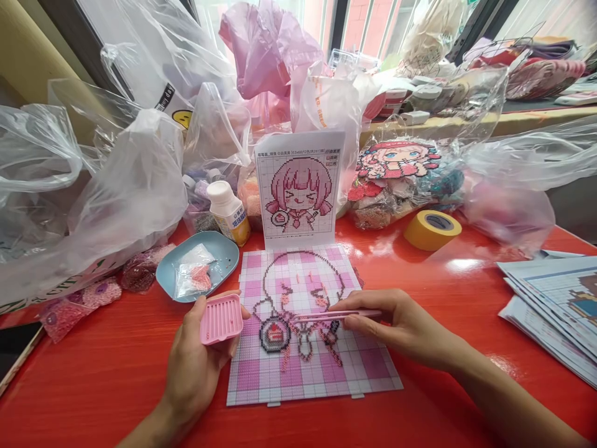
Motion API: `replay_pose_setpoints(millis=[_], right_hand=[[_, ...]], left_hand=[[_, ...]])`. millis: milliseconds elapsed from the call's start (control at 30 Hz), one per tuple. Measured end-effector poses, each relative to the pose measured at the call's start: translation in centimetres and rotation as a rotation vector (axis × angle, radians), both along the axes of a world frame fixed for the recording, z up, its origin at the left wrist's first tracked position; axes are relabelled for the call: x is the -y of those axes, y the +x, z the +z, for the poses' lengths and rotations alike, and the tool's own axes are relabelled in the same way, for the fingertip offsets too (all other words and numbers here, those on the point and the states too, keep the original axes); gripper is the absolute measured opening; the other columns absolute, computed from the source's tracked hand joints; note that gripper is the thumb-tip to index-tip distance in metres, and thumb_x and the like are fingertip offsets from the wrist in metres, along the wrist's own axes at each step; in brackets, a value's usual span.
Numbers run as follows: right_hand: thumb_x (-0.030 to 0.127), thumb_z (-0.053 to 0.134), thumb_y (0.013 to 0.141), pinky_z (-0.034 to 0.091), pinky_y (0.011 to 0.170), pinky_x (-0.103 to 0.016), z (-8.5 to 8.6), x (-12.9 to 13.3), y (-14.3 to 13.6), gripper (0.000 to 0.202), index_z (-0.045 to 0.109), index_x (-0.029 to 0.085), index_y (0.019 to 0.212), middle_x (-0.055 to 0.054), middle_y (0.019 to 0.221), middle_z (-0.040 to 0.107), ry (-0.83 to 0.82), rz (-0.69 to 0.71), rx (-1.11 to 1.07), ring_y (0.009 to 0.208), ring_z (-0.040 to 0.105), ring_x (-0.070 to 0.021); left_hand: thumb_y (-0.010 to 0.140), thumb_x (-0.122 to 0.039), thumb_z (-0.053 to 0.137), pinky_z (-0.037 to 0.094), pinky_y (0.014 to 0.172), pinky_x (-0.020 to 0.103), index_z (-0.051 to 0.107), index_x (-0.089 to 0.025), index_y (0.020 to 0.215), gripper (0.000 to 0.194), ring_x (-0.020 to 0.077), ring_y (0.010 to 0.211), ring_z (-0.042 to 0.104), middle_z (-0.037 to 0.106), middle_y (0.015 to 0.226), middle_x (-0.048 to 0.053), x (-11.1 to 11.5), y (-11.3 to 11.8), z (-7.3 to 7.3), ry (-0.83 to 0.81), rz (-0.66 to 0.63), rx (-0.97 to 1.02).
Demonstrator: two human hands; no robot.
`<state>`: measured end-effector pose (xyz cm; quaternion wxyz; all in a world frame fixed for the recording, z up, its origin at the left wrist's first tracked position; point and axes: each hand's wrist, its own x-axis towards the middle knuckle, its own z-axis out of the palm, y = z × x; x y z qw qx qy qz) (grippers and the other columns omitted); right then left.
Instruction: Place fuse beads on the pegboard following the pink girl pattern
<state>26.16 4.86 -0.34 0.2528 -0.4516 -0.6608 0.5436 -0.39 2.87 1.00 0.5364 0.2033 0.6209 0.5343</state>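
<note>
Red table point(140, 379): left fingers grasp the pink tray point(221, 319); right fingers pinch tweezers point(345, 316) over the pegboard point(252, 379).

On my feed, a yellow roll of tape point(420, 236) sits on the red surface point(93, 386). I see a white-capped bottle point(228, 214) left of it, printed sheets point(550, 298) stacked at the right edge, and a pink plastic bag point(270, 46) before the window point(366, 25).
</note>
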Motion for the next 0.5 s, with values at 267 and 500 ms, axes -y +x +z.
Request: replay_pose_setpoints(millis=[267,500], right_hand=[[0.049,0.058,0.083,0.04,0.056,-0.025,0.35,-0.23,0.52,0.032,0.073,0.02,0.084,-0.004,0.076,0.07,0.042,-0.059,0.091,0.066,0.057,-0.0155],[0.046,0.058,0.078,0.029,0.046,-0.024,0.45,-0.52,0.91,0.032,0.069,0.018,0.067,-0.001,0.057,0.055,0.049,-0.212,0.123,0.051,0.04,-0.0105]], left_hand=[[0.07,-0.05,0.06,0.041,0.038,0.021,0.067,-0.013,0.08,0.039,0.0105,0.043,0.046,0.07,0.068,0.006,0.04,-0.11,-0.13,0.017,-0.014,-0.025],[0.072,-0.049,0.057,0.039,0.037,0.02,0.066,-0.012,0.079,0.038,0.0096,0.041,0.044,0.067,0.062,0.005,-0.12,0.03,0.07,-0.001,0.0,-0.027]])
